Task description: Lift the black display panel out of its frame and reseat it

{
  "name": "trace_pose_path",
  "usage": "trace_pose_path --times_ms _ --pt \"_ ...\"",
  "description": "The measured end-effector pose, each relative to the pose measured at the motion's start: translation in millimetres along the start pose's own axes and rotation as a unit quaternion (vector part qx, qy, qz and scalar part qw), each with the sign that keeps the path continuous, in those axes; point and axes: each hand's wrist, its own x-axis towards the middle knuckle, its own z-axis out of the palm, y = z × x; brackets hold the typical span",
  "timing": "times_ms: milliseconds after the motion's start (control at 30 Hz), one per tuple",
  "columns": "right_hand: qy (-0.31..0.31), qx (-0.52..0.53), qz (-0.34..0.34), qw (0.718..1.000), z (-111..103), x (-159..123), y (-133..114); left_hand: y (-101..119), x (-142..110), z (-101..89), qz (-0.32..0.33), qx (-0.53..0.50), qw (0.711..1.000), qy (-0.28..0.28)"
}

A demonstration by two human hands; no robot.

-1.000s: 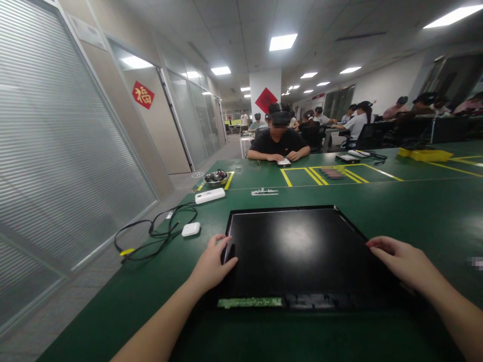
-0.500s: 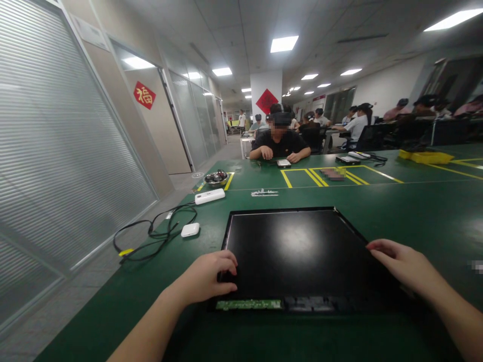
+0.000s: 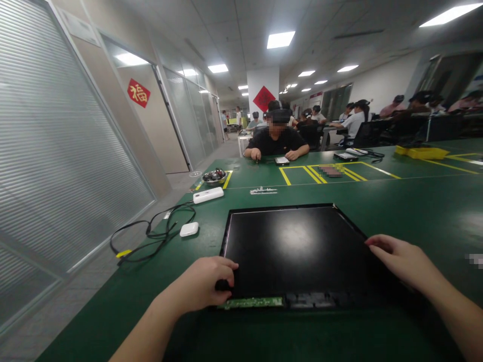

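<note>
Screen (image 3: 294, 246) flat on the tabletop (image 3: 418, 211), between left hand (image 3: 207, 282) and right hand (image 3: 398, 257).
Screen's near right corner hard to make out in shadow; part of its left edge hidden by left hand. Legible: 福, on red sign (image 3: 139, 93) beyond screen, to its left. Left fingers curl over screen's left edge near green circuit strip (image 3: 256, 302), thumb apart; right fingers bend at right edge. Whether either grips: cannot tell.

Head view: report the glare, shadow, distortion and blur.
In the head view, pale glare sits on the black panel; the green table darkens before it; a ceiling light burns out white; the blinds lean, as if through a wide lens; distant people look soft.
</note>
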Motion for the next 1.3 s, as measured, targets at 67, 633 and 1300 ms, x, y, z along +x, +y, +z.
trace_pose_path --times_ms 67,633,1300 --pt "-0.002 -0.008 0.002 1.000 -0.6 -1.0 -3.3 -0.8 0.0 0.1 -0.001 0.005 1.000 -0.006" --pt "0.007 -0.048 -0.035 0.998 9.3 2.2 8.3 4.6 1.1 -2.1 0.007 0.051 0.998 -0.046" --pt "0.014 -0.087 -0.039 0.995 11.1 0.7 2.0 1.1 2.6 0.1 0.040 -0.008 0.999 -0.016"
